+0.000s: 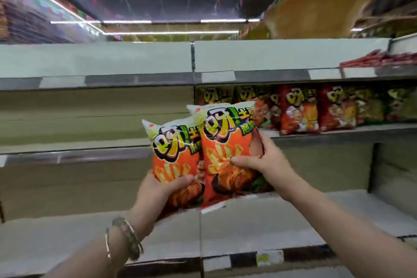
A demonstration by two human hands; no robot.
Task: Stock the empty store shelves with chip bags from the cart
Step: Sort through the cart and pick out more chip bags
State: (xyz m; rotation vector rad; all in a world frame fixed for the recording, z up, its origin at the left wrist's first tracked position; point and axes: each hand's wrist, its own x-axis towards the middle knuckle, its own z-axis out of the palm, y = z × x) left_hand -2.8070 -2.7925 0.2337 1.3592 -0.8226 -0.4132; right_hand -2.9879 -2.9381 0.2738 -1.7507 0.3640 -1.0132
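Note:
Two orange chip bags with pale green tops are held up in front of the shelves. My left hand (164, 184) grips the lower part of the left bag (173, 153), thumb across its front. My right hand (259, 158) grips the right bag (228, 142) at its right edge, thumb on the front. The right bag overlaps the left one. Both hang in the air at the height of the middle shelf (74, 149), near the upright between two shelf bays. A row of similar chip bags (300, 110) stands on the middle shelf to the right.
The lower shelf (67, 237) runs across the foreground below my arms. The top shelf (97, 61) carries red packets (379, 60) at its far right. Cardboard boxes (316, 13) sit above on the right. The cart is not in view.

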